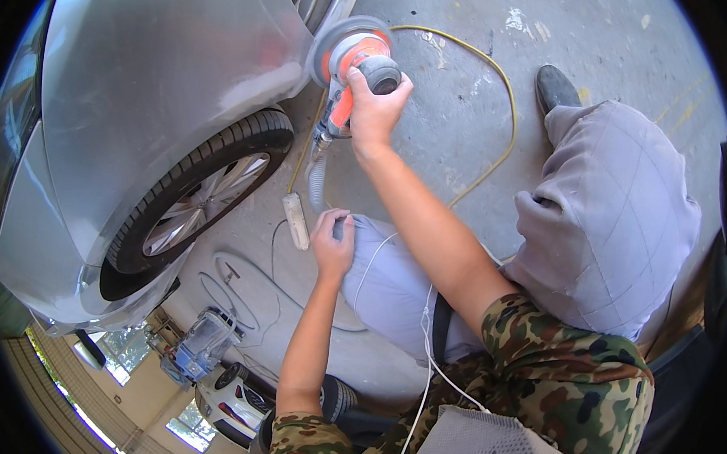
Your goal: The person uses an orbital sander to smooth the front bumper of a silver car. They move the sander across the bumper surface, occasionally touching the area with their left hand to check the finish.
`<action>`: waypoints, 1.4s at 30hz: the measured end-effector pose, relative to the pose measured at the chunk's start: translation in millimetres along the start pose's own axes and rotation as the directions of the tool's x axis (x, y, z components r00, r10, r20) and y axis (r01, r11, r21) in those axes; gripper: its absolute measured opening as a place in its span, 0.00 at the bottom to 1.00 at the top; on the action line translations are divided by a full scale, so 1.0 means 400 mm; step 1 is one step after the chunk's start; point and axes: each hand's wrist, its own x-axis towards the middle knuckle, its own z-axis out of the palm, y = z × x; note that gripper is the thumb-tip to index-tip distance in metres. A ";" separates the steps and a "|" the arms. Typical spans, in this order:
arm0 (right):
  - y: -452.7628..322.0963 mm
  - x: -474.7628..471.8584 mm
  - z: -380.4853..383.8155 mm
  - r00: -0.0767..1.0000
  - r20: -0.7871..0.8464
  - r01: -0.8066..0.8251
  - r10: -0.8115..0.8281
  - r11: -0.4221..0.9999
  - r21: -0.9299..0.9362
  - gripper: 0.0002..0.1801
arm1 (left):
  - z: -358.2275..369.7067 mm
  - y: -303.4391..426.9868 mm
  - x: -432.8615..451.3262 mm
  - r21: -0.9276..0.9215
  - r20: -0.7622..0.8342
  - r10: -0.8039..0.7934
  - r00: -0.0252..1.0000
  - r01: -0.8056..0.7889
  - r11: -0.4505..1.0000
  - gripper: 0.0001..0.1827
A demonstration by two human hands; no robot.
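Observation:
My right hand (378,112) grips an orange and grey pneumatic sander (365,59) by its rounded head, the thumb over the top. The sander's round pad (354,24) is tilted close to the edge of a grey car body panel (180,64); whether they touch I cannot tell. A pale, dull patch (260,88) shows on the panel above the wheel arch. From the sander's rear a ribbed grey hose (316,180) runs down behind my knee. My left hand (334,243) rests on that knee (377,263), thumb apart from the fingers, beside the hose.
The car's tyre (256,131) with its alloy wheel stands near the sander. A yellow cord (507,93) curves over the concrete floor, and a white power strip (296,221) lies by the wheel. Looped grey hose (249,262) lies farther off, near a blue wheeled machine (201,350) and a white ride-on toy car (234,403).

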 end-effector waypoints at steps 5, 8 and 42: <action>-0.028 -0.028 0.019 0.996 -0.050 0.064 -0.069 0.993 -0.095 0.46 | -0.003 0.006 -0.004 0.022 0.006 -0.011 1.000 0.011 1.000 0.06; -0.047 -0.040 0.025 0.989 -0.062 0.120 -0.133 0.977 -0.178 0.45 | -0.004 0.006 -0.007 0.021 0.003 -0.008 1.000 0.008 1.000 0.06; -0.020 -0.090 0.004 0.960 0.017 0.271 -0.279 0.913 -0.306 0.45 | -0.006 -0.011 -0.013 0.035 -0.004 -0.004 1.000 0.004 0.999 0.06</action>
